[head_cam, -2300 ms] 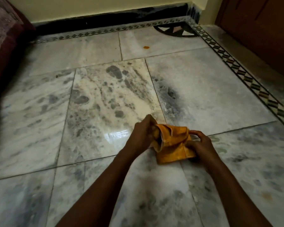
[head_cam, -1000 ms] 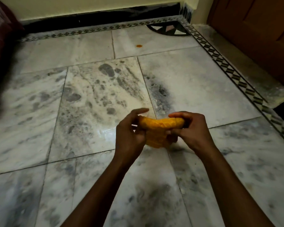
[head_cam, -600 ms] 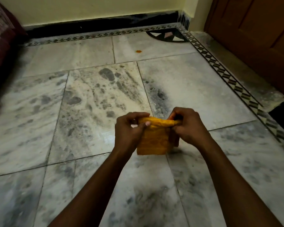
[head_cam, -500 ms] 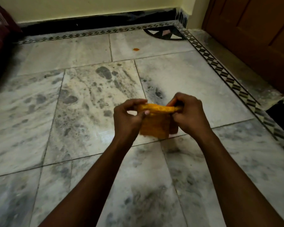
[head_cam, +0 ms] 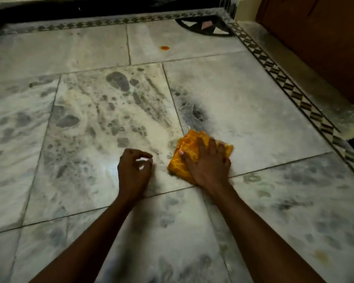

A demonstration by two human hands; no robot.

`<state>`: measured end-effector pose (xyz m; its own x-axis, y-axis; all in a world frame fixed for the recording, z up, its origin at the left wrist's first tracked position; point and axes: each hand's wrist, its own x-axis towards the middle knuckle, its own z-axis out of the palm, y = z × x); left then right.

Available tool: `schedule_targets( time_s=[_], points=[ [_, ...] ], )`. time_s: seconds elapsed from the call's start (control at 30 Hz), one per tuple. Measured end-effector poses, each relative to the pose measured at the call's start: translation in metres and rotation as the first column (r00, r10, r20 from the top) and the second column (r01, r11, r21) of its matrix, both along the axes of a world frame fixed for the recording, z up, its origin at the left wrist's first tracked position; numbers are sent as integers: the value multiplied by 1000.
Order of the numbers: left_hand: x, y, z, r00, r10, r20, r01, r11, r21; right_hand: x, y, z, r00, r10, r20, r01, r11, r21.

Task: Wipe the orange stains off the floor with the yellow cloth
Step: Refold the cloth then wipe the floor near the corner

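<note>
The folded yellow cloth [head_cam: 187, 152] lies flat on the marble floor [head_cam: 253, 111] in the middle of the view. My right hand [head_cam: 206, 162] presses down on it, fingers spread over the top. My left hand [head_cam: 134, 168] is just to the left of the cloth, off it, with fingers loosely curled and nothing in them. A small orange stain [head_cam: 164, 48] sits on a far tile, well beyond the cloth. A faint orange smear [head_cam: 320, 256] shows on the near tile at the lower right.
A patterned tile border [head_cam: 294, 92] runs along the right and far sides. A brown wooden door [head_cam: 325, 37] stands at the upper right. A dark skirting [head_cam: 110, 7] lines the far wall.
The cloth was held up between both hands; now it is down on the floor under my right hand. My left hand has let go and moved left.
</note>
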<state>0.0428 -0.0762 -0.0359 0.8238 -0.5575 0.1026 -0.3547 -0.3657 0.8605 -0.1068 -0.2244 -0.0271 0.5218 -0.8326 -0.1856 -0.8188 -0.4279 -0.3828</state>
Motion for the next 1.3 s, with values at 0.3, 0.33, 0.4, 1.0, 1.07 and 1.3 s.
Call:
schedule_targets(
  time_s=[0.3, 0.33, 0.4, 1.0, 1.07, 1.3],
  points=[
    [146, -66, -29, 861, -217, 460, -14, 894, 449, 19, 23, -37, 820, 568, 76, -484, 758, -436],
    [147, -67, -32, 845, -206, 494, -45, 893, 449, -8, 15, -39, 812, 579, 74, -491, 747, -448],
    [142, -66, -38, 831, -206, 518, -59, 892, 449, -44, -25, -42, 934, 357, 9, -311, 826, -469],
    [159, -74, -13, 912, -84, 401, -47, 951, 307, 132, -141, -39, 870, -480, 118, 491, 813, -313],
    [180, -93, 0, 910, -139, 390, 23, 958, 286, 152, -108, -46, 993, -24, 118, 77, 881, -468],
    [277, -185, -19, 833, -318, 452, 45, 855, 517, 70, -131, -45, 993, -114, -34, 91, 909, -406]
  ],
)
